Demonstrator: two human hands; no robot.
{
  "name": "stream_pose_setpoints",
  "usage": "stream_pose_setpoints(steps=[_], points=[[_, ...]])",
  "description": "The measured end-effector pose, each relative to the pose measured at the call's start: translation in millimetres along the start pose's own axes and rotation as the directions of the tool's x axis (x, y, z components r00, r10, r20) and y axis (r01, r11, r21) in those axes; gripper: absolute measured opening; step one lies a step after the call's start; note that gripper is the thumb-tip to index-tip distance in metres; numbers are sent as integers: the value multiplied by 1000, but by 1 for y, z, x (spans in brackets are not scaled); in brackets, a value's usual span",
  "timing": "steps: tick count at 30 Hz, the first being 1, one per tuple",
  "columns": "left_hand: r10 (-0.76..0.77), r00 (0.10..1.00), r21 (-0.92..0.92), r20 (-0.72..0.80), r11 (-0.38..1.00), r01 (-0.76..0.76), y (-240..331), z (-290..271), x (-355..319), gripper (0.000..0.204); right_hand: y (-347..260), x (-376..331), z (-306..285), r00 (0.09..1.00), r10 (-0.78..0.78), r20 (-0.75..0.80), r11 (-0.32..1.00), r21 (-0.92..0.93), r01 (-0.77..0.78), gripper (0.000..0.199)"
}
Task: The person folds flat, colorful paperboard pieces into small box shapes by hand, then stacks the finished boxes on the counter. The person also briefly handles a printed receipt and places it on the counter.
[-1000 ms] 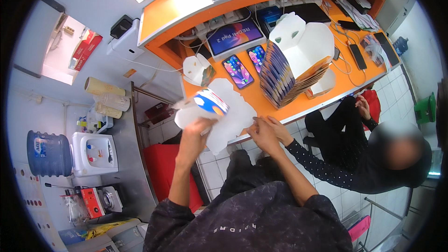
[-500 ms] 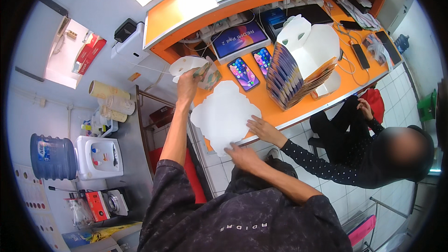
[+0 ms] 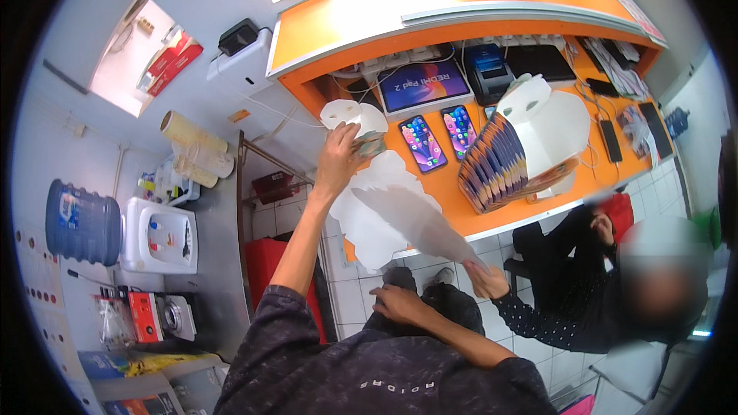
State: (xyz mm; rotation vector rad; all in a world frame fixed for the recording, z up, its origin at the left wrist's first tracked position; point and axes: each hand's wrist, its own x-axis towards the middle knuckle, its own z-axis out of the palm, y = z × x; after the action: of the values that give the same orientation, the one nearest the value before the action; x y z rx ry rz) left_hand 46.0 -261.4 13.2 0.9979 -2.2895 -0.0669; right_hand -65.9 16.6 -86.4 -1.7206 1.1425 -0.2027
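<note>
My left hand (image 3: 337, 160) reaches forward to the left end of the orange desk. Its fingers are closed on a small white carton (image 3: 355, 113) with a coloured printed side. Above my dark-clothed lap, my right hand (image 3: 401, 304) holds nothing, its fingers loosely bent and apart. Between the arms and the phones lie flat white die-cut carton blanks (image 3: 365, 219), overhanging the desk's near edge. A co-worker's hand (image 3: 488, 283) on the right grips the corner of one sheet (image 3: 415, 219), blurred and partly lifted off the others.
Two lit phones (image 3: 422, 144) lie beyond the blanks. To their right stand nested printed cartons (image 3: 500, 165) with white insides. A tablet box (image 3: 424, 86) and a card machine (image 3: 488, 73) sit under the shelf. The co-worker sits at right; a water dispenser (image 3: 160, 234) stands at left.
The co-worker's hand has pulled one white sheet up and toward themselves. My right hand has left the blanks and drawn back to my lap. My left hand stays at the carton; the view has shifted.
</note>
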Motion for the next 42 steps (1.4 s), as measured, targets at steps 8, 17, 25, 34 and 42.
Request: stream_pose_setpoints(steps=[8, 17, 25, 34, 42], points=[[-779, 620, -240, 91, 587, 773, 53, 12, -178, 43, 48, 33, -36, 845, -211, -491, 873, -483, -63, 52], [-880, 345, -436, 325, 184, 881, 119, 32, -262, 63, 79, 28, -53, 944, -133, -301, 816, -574, -68, 42], [-885, 360, -383, 296, 235, 893, 126, 33, -255, 58, 96, 33, -59, 859, -330, -391, 794, -607, 29, 42], [-931, 287, -457, 226, 159, 875, 116, 38, -252, 54, 99, 25, -88, 827, -471, -308, 724, -670, 162, 27], [-937, 231, -831, 261, -96, 549, 128, 21, -232, 78, 65, 25, -118, 650, -615, -446, 709, -674, 207, 28]])
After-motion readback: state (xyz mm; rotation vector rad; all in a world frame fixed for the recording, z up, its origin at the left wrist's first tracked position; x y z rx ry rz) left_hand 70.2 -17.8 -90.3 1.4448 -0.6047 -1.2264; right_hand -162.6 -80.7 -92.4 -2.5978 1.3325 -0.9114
